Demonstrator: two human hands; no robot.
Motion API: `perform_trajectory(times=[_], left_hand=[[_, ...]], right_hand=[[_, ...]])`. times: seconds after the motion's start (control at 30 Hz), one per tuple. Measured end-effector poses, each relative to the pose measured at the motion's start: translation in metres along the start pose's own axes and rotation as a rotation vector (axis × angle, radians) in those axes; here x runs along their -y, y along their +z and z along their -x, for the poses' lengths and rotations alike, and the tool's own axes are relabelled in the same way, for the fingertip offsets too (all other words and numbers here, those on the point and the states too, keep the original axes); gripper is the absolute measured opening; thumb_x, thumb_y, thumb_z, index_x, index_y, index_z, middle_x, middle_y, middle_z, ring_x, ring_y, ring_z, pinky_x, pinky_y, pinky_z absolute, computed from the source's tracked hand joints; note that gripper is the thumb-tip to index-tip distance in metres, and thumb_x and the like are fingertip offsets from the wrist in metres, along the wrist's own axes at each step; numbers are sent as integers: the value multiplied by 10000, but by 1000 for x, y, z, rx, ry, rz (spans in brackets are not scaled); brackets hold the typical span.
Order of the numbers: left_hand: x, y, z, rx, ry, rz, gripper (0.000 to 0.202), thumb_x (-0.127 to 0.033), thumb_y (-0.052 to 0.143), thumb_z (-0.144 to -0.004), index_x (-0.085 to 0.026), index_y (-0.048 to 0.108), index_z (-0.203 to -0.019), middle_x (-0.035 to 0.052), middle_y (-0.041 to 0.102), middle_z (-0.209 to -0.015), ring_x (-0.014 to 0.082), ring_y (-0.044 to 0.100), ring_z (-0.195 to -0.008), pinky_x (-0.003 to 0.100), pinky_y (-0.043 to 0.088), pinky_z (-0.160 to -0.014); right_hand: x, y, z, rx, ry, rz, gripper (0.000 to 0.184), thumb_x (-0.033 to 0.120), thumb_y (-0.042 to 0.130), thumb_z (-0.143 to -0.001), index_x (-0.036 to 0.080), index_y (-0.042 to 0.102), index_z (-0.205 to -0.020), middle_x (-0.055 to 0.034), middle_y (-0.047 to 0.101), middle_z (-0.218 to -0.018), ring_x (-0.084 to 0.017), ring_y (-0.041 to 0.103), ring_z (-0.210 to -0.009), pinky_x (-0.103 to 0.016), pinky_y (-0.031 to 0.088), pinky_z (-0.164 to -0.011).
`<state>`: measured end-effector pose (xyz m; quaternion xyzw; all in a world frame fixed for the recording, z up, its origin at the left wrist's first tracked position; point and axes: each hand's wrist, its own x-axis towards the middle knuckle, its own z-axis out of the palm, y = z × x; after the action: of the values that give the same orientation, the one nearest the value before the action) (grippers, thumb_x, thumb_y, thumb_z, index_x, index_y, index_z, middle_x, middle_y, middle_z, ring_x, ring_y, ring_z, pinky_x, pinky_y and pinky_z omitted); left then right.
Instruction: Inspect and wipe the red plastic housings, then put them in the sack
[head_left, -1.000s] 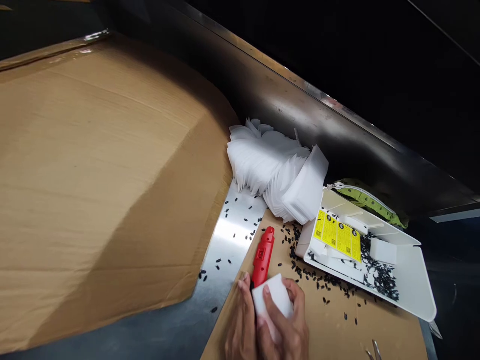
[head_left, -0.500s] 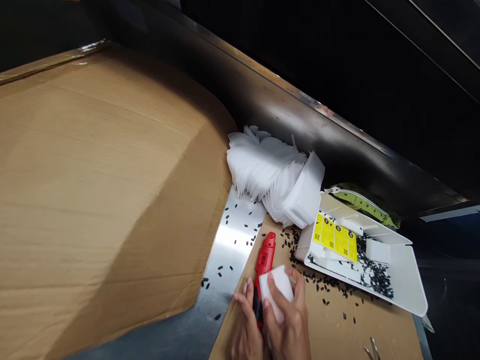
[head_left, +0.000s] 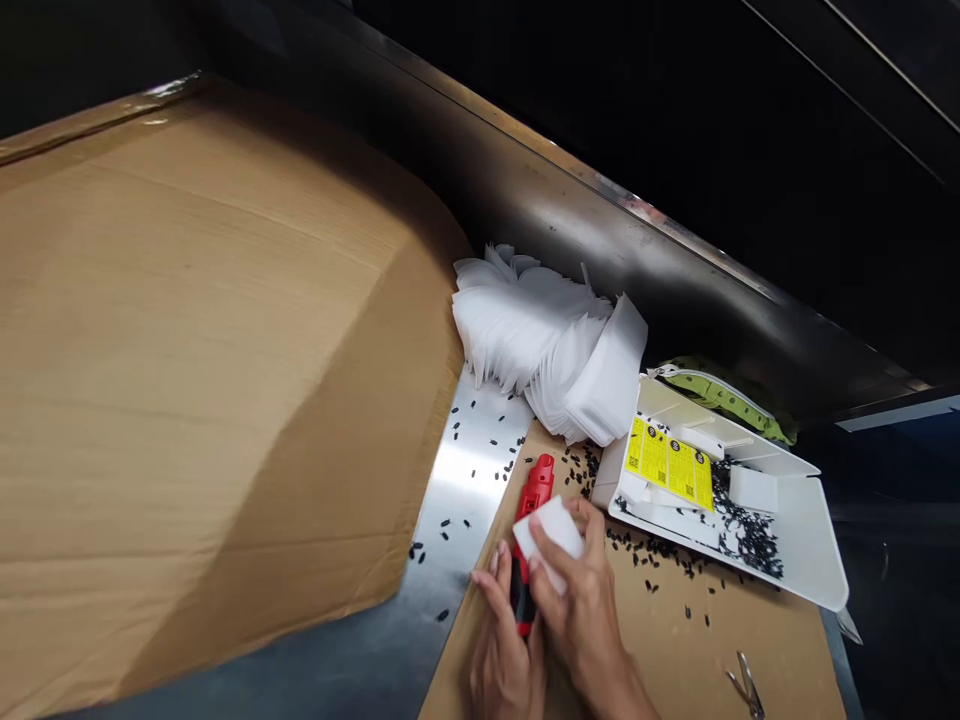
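Observation:
My right hand is closed around a small white rectangular piece, pinching it between thumb and fingers. My left hand lies beside it with its fingers resting against a red handheld tool that lies on a brown cardboard sheet. The tool's lower end is hidden between my two hands. Whether the left hand grips the tool I cannot tell.
A fanned stack of white pieces lies behind the tool. A white tray with yellow labels and small black bits stands to the right. Black bits dot the metal table. Large cardboard covers the left. Small scissors lie near right.
Both hands have moved up the cardboard along the red tool, carrying the white piece toward the tool's upper end. The view has shifted slightly.

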<state>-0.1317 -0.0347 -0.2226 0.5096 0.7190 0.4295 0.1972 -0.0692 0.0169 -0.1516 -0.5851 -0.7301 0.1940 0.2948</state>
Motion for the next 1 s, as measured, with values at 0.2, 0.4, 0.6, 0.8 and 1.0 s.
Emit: perform_trajectory(times=[0.2,0.4,0.6,0.8,1.0], left_hand=[[-6,1,-2,-9,-28,-14,701,-152,379,-964,-232,-56,-1507,133,421,-1485,210,423,-1326,315,480,-995],[-5,-3,-5,1,12,-70,800,-176,461,-938,-187,-108,-1500,203,533,-1379,273,477,-1274,355,565,-864],[2,-3,-8,52,10,-77,770,-257,430,-948,-220,-102,-1504,189,524,-1399,302,458,-1289,437,554,-909],[-1,-1,-7,45,-50,-71,739,-260,391,-959,-261,-112,-1500,146,439,-1481,289,400,-1341,466,516,-964],[5,2,-8,45,-46,-54,767,-289,402,-955,-249,-143,-1493,186,478,-1442,315,452,-1306,465,553,-881]], right_hand=[[-4,1,9,8,-7,-18,369,193,507,-921,305,612,-1257,-110,356,-1351,-262,495,-1241,-356,526,-946],[-12,6,-7,8,81,-141,350,211,459,-954,298,619,-1253,-106,368,-1360,-271,420,-1306,-459,422,-1063],[-25,8,-6,47,65,-225,348,210,469,-953,325,630,-1239,-99,392,-1391,-252,429,-1318,-393,456,-1033],[-26,6,-9,15,19,-207,385,149,465,-933,316,634,-1235,-104,442,-1376,-234,489,-1274,-373,476,-1011],[-21,1,-9,66,-71,-117,458,78,475,-899,343,623,-1243,-93,499,-1343,-240,491,-1259,-414,487,-999]])
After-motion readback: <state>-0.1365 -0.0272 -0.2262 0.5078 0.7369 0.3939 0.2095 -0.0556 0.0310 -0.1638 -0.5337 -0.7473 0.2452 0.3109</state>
